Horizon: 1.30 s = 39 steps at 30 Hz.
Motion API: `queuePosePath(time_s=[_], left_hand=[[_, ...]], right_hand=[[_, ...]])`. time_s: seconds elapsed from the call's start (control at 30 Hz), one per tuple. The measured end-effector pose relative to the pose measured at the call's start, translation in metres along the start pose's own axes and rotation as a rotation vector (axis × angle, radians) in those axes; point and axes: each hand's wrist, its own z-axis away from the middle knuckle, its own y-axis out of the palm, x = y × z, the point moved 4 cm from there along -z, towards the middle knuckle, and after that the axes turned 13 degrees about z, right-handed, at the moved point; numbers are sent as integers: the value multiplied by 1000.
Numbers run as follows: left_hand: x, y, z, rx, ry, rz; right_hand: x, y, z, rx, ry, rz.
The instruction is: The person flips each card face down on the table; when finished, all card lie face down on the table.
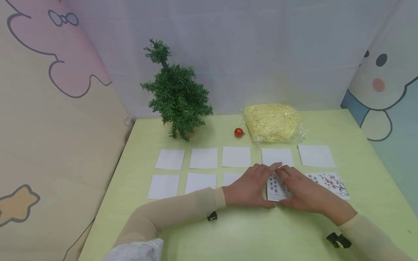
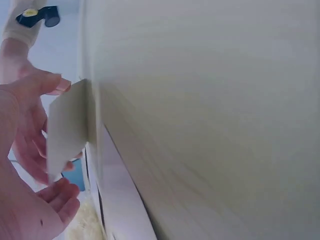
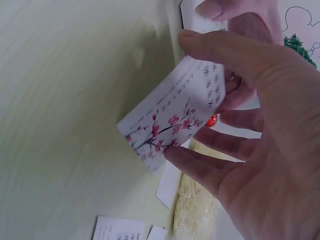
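A white card (image 3: 167, 112) with pink blossoms and dark writing is tilted up off the table. My right hand (image 1: 305, 190) holds it between thumb and fingers, with the thumb (image 3: 205, 45) at one edge and a fingertip at the opposite one. My left hand (image 1: 246, 186) is at the card's left side, fingers loosely extended and thumb apart from them. In the left wrist view the card's plain back (image 2: 67, 127) shows beside the left fingers (image 2: 62, 200); I cannot tell whether they touch it. Another blossom card (image 1: 330, 183) lies to the right.
Plain white cards lie in two rows, such as a back-row card (image 1: 204, 158) and a front-row card (image 1: 164, 186). Behind them stand a small green artificial tree (image 1: 179, 98), a red bauble (image 1: 238, 132) and a clear bag of yellow shreds (image 1: 272, 122). A pale curtain (image 1: 228, 54) closes the back.
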Motion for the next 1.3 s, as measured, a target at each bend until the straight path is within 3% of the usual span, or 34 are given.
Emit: queuePosePath(time_s=[0.1, 0.17, 0.47, 0.63, 0.77, 0.97, 1.03, 1.17, 1.3], left_hand=[[4, -3, 1, -2, -48, 185], [6, -3, 1, -5, -56, 259], [6, -1, -1, -59, -13, 389], [4, 0, -1, -83, 8, 395], [3, -2, -1, -82, 4, 403], [3, -3, -4, -75, -10, 343], [3, -3, -4, -62, -26, 324], [2, -2, -4, -19, -50, 249], [2, 3, -3, 44, -44, 104]], right_hand=[[-2, -4, 1, -44, -3, -38], [-2, -6, 2, -65, -8, -70], [1, -8, 2, -102, -13, -299], [-2, -6, 5, -72, 49, -359], [-4, -7, 7, -101, 60, -330], [-3, -12, 10, -284, -77, -159], [-3, -11, 11, -312, -123, -109], [-4, -9, 11, -284, -150, -64], [-7, -4, 9, -209, -133, -28]])
